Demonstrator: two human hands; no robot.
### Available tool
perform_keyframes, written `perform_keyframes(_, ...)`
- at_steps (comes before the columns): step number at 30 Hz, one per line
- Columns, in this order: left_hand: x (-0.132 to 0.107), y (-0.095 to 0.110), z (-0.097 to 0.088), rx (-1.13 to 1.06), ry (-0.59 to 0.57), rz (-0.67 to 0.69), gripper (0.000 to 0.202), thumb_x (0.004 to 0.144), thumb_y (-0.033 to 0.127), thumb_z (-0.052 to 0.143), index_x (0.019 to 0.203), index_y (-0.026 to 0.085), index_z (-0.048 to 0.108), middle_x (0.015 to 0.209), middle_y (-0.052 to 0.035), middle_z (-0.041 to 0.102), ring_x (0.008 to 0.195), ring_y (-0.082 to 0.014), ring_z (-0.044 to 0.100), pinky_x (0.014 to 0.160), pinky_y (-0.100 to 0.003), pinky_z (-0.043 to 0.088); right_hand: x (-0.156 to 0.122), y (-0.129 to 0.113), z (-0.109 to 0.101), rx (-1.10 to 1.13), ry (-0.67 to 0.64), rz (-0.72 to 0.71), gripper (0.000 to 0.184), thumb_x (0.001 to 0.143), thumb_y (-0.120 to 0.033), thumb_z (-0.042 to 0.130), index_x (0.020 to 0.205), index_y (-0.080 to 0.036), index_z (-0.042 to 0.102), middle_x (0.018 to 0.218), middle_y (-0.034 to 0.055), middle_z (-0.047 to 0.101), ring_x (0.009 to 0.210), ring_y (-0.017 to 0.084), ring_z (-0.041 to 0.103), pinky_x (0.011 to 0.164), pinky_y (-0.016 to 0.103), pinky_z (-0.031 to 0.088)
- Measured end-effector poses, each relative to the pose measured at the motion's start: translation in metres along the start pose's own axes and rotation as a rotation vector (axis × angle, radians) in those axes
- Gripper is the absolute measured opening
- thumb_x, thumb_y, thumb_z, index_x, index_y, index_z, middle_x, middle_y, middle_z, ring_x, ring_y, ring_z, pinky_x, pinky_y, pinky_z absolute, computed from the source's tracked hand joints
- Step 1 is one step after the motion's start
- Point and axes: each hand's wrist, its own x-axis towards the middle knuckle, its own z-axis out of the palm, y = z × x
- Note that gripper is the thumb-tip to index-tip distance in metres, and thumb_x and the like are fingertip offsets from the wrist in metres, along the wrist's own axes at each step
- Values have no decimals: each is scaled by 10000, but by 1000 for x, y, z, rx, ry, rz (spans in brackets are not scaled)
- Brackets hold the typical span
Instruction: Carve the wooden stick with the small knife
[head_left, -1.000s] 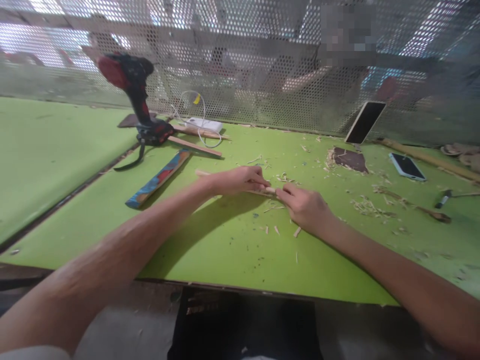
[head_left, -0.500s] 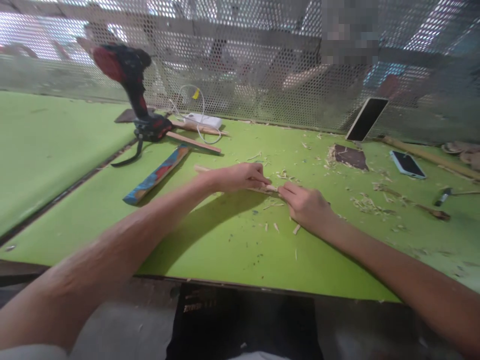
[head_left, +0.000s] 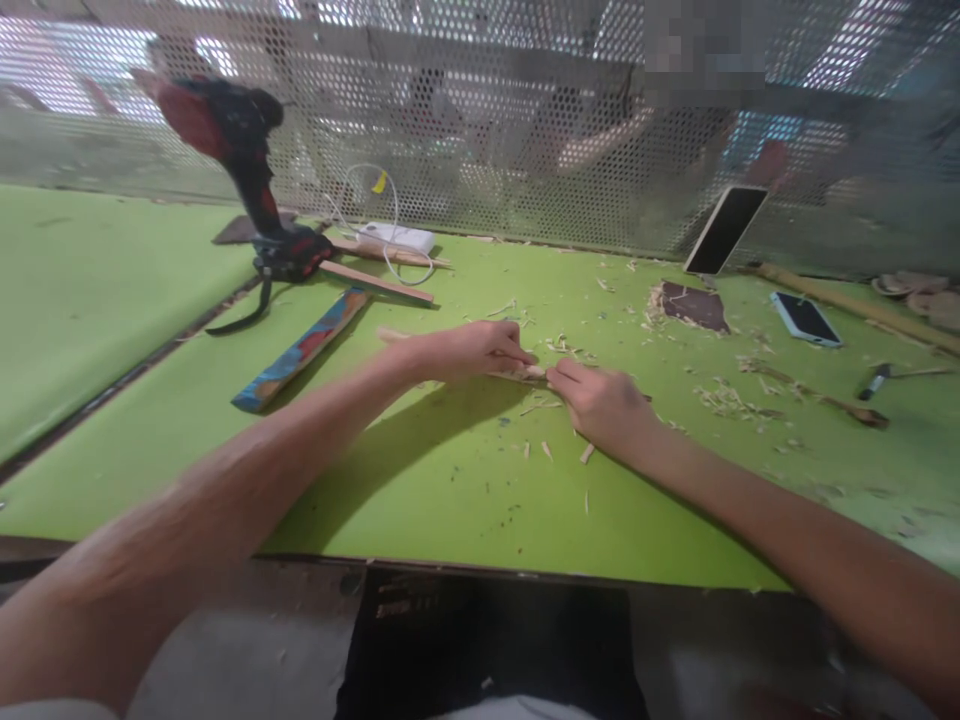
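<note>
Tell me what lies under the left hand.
Pale wood shows on either side of the left hand; the stretch between is covered, so whether it's one piece can't be seen.

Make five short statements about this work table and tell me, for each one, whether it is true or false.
1. The power drill stands on its base on the green table. True.
2. The blue-painted piece is in the left hand. False: it lies on the table, apart from that hand.
3. The right hand is beside a pale wooden piece. True.
4. The light blue phone leans upright against the mesh. False: it lies flat on the table.
5. Wood shavings are scattered on the table. True.
</note>
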Motion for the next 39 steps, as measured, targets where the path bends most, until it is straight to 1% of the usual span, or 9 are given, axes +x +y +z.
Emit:
perform_keyframes(5,-1,-2,1,-18,-7,-11,355,1050,338,513,1263,220,771,980,-72,613,831,-150,595,759,-236,429,-1,-2,-4,-9,-15,6,352,935,62,436,1083,-35,740,952,105,763,531,91,564,413,189,368)
perform_keyframes(10,-2,0,0,-32,-22,-32,379,1059,365,510,1307,209,750,1031,-88,627,868,-161,613,789,-248,436,-6,-1,-6,-33,22,35,348,916,49,453,1057,-48,755,858,67,752,454,78,493,367,191,295)
perform_keyframes(15,-1,1,-2,-4,-29,-27,380,1064,379,502,1302,218,750,1050,-90,634,903,-166,617,820,-249,437,-6,0,-6,-55,25,37,355,902,59,462,1071,-54,753,896,72,766,493,90,549,400,196,346)
perform_keyframes(21,1,-1,-2,-18,-38,-26,383,1056,389,514,1303,216,750,1033,-86,625,873,-161,607,782,-244,434,-4,2,2,-27,23,18,382,909,76,446,1113,-54,743,921,87,768,511,90,577,400,180,381)
perform_keyframes(26,-1,-2,-2,-37,-40,-34,396,1054,411,509,1314,230,746,1042,-85,640,869,-160,609,781,-246,434,0,0,-1,13,-16,28,373,951,50,416,1081,-56,749,923,88,771,489,86,555,373,185,364)
perform_keyframes(32,-1,-9,2,-54,-13,1,392,1054,441,507,1279,244,762,1029,-71,637,870,-154,614,782,-240,442,-2,-2,-5,33,-5,43,343,959,19,451,1084,-63,760,939,91,780,510,96,576,383,202,378)
perform_keyframes(35,-1,-9,2,-60,-11,6,387,1058,426,504,1262,230,769,1038,-82,636,869,-158,614,784,-246,449,-5,-1,-5,1,17,59,325,943,9,475,1045,-67,773,881,80,774,504,103,569,382,206,353)
perform_keyframes(37,-1,-7,1,-62,-18,1,379,1055,404,517,1276,220,763,1043,-88,632,874,-163,616,791,-251,451,-5,-1,-5,-12,4,67,332,936,14,477,1063,-63,774,867,81,771,491,99,558,384,203,340)
perform_keyframes(39,-1,-4,0,-63,-22,-4,369,1047,386,535,1282,213,760,1038,-87,629,880,-164,617,800,-250,451,-5,-1,-7,-17,-22,64,351,929,30,472,1096,-58,768,898,90,774,505,97,569,395,197,344)
